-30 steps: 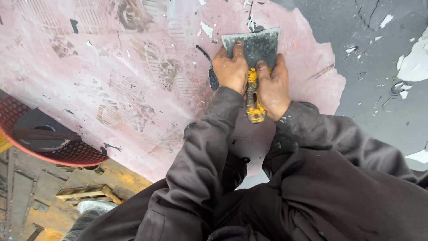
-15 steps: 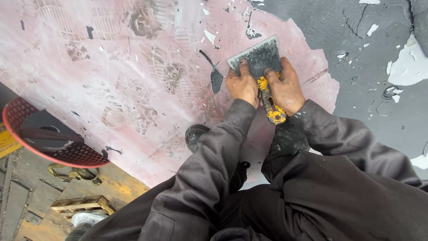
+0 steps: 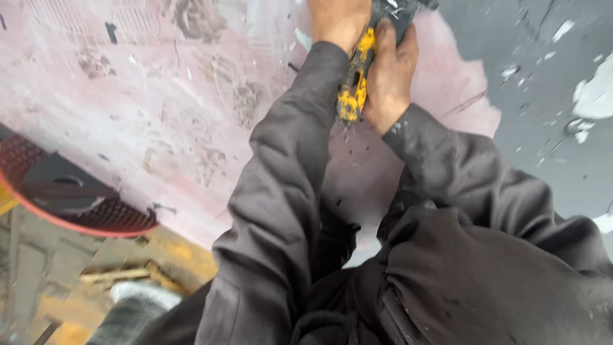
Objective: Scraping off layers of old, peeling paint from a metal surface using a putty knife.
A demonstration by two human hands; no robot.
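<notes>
— We have the wide steel-bladed scraper with the yellow and black handle (image 3: pixel 355 86) at the top of the view, its dark blade (image 3: pixel 399 9) running off the upper edge, flat against the pale pink coated floor (image 3: pixel 159 115).

— And our hands?

— Our right hand (image 3: pixel 391 76) is closed around the yellow handle, fingers wrapped over it from the side. Our left hand (image 3: pixel 337 22) sits just ahead of it, pressed down near where handle meets blade; it looks curled shut on the tool, though its fingertips are cut off by the frame.

— Which step do we judge this to be?

— A scraping stroke, we think, with both hands bearing down and the blade pushed away from us. To the right lies the bare grey floor (image 3: pixel 549 147), scattered with white flakes (image 3: pixel 597 96), and the ragged pink edge runs between the two.

— What does the next move call for?

— In our judgement, a low blade angle and steady weight from both hands, so the edge gets under the coating rather than skating over it.

— Anything else around us?

— Our dark grey sleeves (image 3: pixel 281 191) fill the middle. At lower left a round red-rimmed mesh tray with a dark plate in it (image 3: pixel 64 198) rests at the pink floor's edge, beside yellow-stained planks (image 3: pixel 128 275).
</notes>
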